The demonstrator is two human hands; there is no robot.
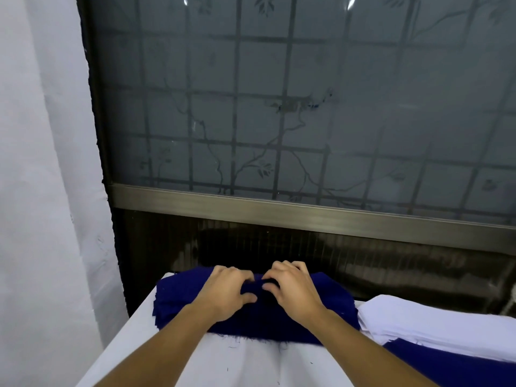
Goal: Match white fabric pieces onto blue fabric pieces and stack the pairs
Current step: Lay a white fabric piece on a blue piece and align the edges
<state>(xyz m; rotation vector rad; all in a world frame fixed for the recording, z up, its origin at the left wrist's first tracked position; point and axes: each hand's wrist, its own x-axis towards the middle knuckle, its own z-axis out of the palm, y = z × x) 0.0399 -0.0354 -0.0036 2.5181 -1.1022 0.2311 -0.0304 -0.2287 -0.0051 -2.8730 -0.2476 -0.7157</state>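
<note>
Left hand (227,293) and right hand (293,289) curl, pinching frayed blue fabric stack (178,300).

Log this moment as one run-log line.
step: picking from blue stack | left hand: on blue fabric stack | right hand: pinching its top | white fabric stack: right, untouched

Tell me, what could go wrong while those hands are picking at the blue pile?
Both hands, left hand and right hand, pinch the top of the blue fabric stack. They might lift several layers instead of one. The stack sits near the table's far edge, so a tug could push pieces off. Loose threads at its front edge could snag.
</note>
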